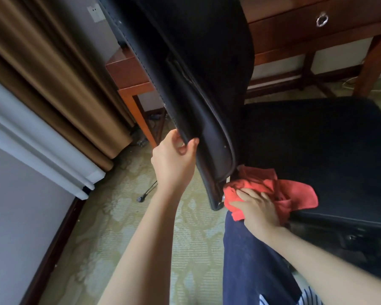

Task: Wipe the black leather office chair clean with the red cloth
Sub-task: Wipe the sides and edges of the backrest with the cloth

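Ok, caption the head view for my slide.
Left hand grips the chair backrest while right hand presses red cloth onto seat.

One chair [317,139], one red cloth [295,191], one left hand [174,159], one right hand [260,211], one desk [295,34], one curtain [53,84].

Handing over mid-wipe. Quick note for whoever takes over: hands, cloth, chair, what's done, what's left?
Left hand grips the lower edge of the chair's backrest.
Right hand presses the red cloth, fingers flat, on the seat's rear corner beside the backrest's base.
Done: the surfaces do not show what is already wiped.
Left: finish this corner, then probably the rest of seat and backrest.
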{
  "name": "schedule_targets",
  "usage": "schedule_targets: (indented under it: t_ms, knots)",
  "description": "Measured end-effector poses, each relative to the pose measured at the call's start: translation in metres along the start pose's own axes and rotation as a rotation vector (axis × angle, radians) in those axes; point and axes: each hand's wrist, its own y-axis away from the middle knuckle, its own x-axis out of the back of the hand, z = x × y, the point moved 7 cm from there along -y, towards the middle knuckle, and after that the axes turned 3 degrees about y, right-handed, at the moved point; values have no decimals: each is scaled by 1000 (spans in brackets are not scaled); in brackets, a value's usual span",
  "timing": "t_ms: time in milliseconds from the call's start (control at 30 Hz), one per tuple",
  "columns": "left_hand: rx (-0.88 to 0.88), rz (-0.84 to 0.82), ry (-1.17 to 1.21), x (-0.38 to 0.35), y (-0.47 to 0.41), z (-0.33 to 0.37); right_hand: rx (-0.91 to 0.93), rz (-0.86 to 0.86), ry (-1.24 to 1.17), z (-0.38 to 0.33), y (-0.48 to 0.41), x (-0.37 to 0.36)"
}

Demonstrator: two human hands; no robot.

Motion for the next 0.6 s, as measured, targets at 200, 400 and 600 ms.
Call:
schedule_targets:
  t_ms: [200,400,600]
  knots:
    - [-7,-6,-2,1,0,0,35,44,-103,8,2,8]
    - [-4,-21,24,1,1,-1,3,391,-415,10,26,65]
    - [48,-21,73,1,4,-3,69,787,-530,-23,-3,162]
